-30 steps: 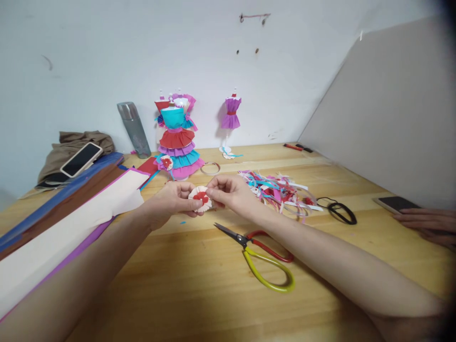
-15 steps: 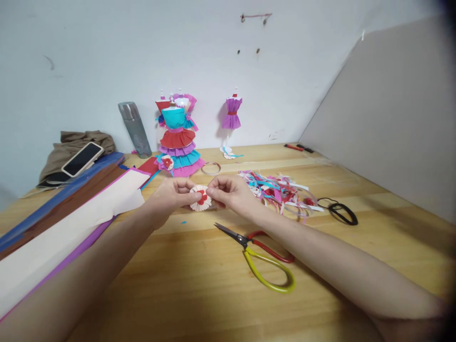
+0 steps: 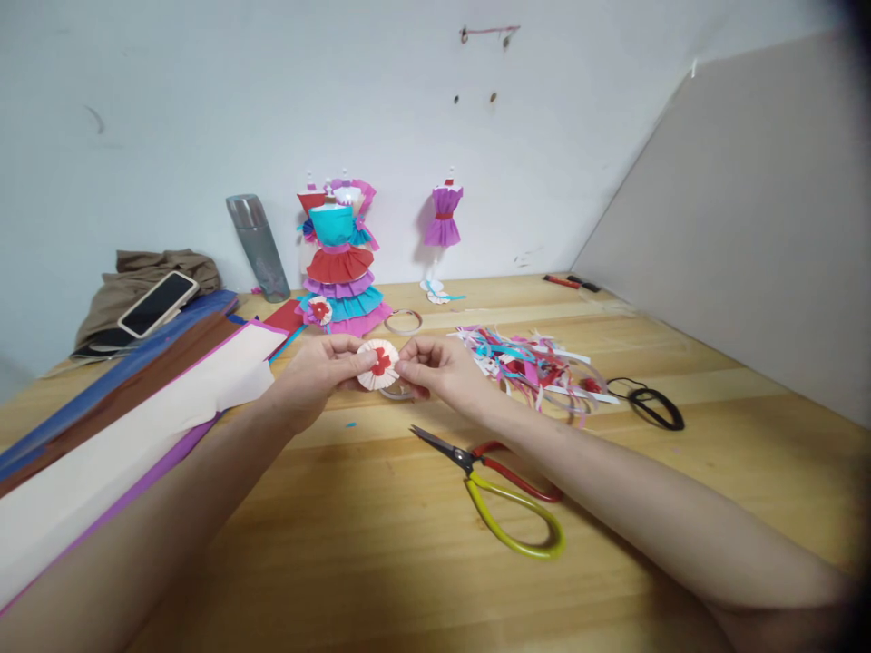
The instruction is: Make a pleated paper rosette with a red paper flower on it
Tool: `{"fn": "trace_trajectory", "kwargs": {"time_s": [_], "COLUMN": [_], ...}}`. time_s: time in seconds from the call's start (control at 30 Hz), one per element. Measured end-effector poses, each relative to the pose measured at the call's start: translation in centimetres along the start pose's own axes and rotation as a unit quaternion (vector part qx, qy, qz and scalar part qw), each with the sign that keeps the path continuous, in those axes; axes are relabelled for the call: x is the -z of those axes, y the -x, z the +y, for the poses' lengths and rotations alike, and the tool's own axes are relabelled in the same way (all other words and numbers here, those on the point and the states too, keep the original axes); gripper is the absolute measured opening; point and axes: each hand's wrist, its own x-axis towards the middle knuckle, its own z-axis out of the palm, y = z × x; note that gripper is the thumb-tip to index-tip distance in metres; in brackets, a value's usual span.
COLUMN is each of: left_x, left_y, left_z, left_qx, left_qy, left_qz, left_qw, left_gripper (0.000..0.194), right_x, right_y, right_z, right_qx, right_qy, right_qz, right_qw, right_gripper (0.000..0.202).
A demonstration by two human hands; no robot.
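Note:
A round pleated cream paper rosette (image 3: 389, 374) with a red centre is held up over the middle of the table. My left hand (image 3: 330, 372) pinches its left side, the thumb on the front and the fingers behind. At the right edge, my right hand (image 3: 442, 367) is closed with thumb and forefinger pinched on the rosette's rim. Partly hidden below the rosette is a roll of tape (image 3: 395, 394). Scissors (image 3: 469, 461) with one red and one yellow handle lie nearer to me, below my right hand.
Dress forms in ruffled paper dresses (image 3: 340, 265) stand at the back, with a purple one (image 3: 444, 218) apart. Paper scraps (image 3: 531, 358) lie right of my hands, near a black cord (image 3: 657, 408). Crepe paper sheets (image 3: 136, 413), a phone (image 3: 158, 304) and a bottle (image 3: 259, 249) are left.
The rosette has risen slightly and shifted a little left, its face tilting more towards me. The tape roll below it shows more now. Both hands keep their pinch.

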Motion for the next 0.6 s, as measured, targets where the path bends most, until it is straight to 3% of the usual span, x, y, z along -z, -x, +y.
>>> {"fn": "trace_trajectory", "kwargs": {"time_s": [0.17,0.6], "left_x": [0.13,-0.25], "left_y": [0.0,0.03], "left_z": [-0.15,-0.22], "left_qx": [0.018,0.03], "left_qy": [0.012,-0.017], "left_qz": [-0.049,-0.027], "left_qw": [0.999,0.999], "left_gripper": [0.037,0.039], "right_x": [-0.01,0.1], "right_y": [0.05,-0.03], "right_z": [-0.09,0.0], "right_qx": [-0.001,0.016], "right_qy": [0.014,0.01], "right_qz": [0.007,0.01], "right_qw": [1.0,1.0], "right_gripper": [0.021,0.022]}}
